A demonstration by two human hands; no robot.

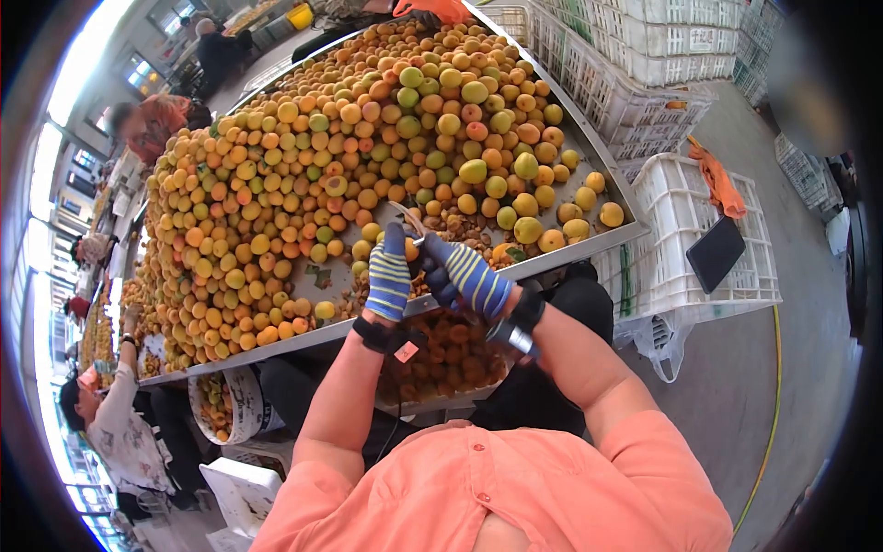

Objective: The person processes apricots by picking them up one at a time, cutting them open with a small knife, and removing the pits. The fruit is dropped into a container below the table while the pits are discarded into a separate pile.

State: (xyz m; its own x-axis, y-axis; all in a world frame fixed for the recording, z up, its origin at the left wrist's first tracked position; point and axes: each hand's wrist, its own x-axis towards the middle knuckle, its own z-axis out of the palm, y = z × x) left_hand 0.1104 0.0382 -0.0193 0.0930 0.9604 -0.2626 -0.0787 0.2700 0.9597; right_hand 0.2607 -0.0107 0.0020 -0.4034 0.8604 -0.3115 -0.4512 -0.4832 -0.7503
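Two gloved hands: left hand point(388, 276) fingers are pinching an apricot point(411, 248), right hand point(471, 276) fingers curling shut beside; likely soft, grip sides.

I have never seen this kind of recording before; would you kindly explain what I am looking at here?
There is no machine: one camera on a person's head looks down through a wide lens. The two striped gloves are that person's left hand and right hand. Together they grip one small orange fruit and a thin blade; which hand holds which is unclear. Before them a metal table is heaped with yellow and orange fruit. White crates stand to the right; other people work on the left.
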